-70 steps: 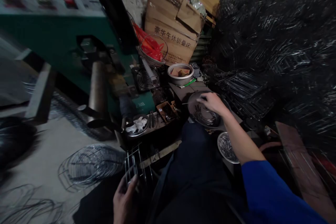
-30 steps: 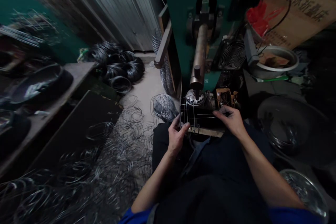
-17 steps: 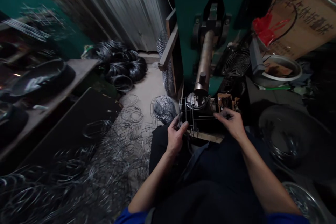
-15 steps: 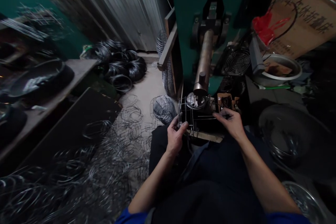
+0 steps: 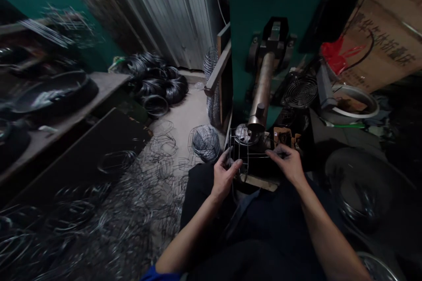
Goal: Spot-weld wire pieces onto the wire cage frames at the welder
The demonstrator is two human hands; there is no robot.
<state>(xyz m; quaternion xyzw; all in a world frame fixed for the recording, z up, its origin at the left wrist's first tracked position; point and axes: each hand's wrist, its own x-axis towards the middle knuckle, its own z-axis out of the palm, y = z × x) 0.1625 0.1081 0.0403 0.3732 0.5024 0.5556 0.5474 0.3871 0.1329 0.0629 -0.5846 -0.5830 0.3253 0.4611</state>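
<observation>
My left hand [image 5: 226, 176] is closed on the near left side of a small wire basket frame [image 5: 248, 158], thumb and fingers gripping its wires. The frame stands below the round metal arm [image 5: 263, 92] of a green machine [image 5: 244, 30]. To the right, my right hand [image 5: 287, 161] pinches a thin straight metal wire [image 5: 259, 155] that points left at the frame. Whether the wire touches the frame I cannot make out.
A stack of nested wire baskets [image 5: 205, 142] stands on the floor left of my hands. Loose wire rings [image 5: 132, 202] cover the floor. Black wire coils [image 5: 154, 80] lie by the wall. At right are a metal basin [image 5: 358, 101] and a dark round tub [image 5: 354, 184].
The view has tilted up, so the machine's panel shows at the top. My right hand's wire has come closer to the frame; my left hand keeps its grip.
</observation>
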